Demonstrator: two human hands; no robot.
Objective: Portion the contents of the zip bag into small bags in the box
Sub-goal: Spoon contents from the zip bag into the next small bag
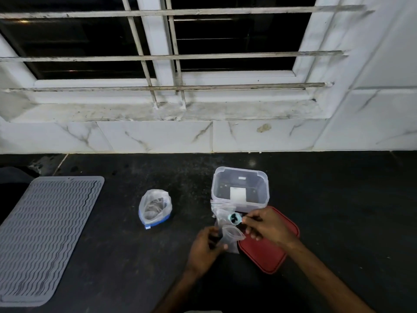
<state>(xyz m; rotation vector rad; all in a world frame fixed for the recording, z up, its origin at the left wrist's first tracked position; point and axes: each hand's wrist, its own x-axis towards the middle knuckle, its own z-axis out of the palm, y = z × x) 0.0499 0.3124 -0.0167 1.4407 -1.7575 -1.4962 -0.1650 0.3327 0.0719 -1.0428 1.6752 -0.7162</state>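
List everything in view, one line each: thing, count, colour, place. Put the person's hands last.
zip bag: one, clear with blue base, open on the counter left of the box
box: one, clear plastic, lid off, standing on the counter
lid: one, red, flat on the counter in front of the box
small bags: a few, clear, against the box's front left corner
small bag: one, clear, held open
spoon: one, pale teal, dark contents, above the held bag
mat: one, grey ribbed, far left
left hand: holds the small bag
right hand: holds the spoon
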